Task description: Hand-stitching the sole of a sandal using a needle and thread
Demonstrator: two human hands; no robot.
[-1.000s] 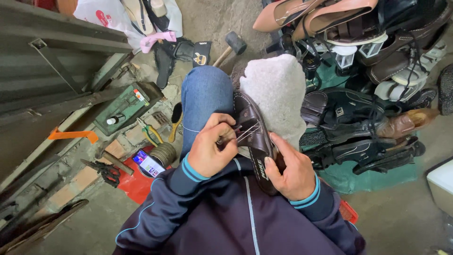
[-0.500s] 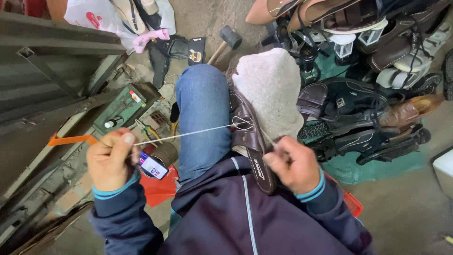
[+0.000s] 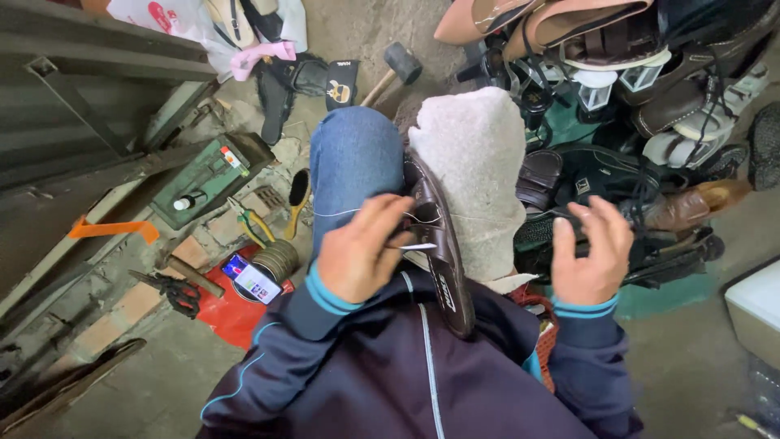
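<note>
A dark brown shoe [image 3: 439, 244] stands on edge between my knees, resting against a grey cloth [image 3: 475, 162] draped over my right knee. My left hand [image 3: 361, 248] is beside the shoe's side, pinching a thin metal needle [image 3: 418, 246] with white thread [image 3: 341, 213] running from it across my jeans. My right hand [image 3: 589, 248] is lifted off to the right of the cloth, fingers spread, holding nothing.
A heap of shoes [image 3: 642, 97] fills the upper right. On the floor at left lie a green toolbox [image 3: 207, 175], pliers [image 3: 252, 221], a brush [image 3: 297, 195], a phone [image 3: 253, 282] on red plastic, scissors [image 3: 175, 290] and a hammer [image 3: 390, 69].
My left hand, which had drawn the thread far out to the left, has come back to the shoe with the needle. My right hand has let go of the shoe and moved right.
</note>
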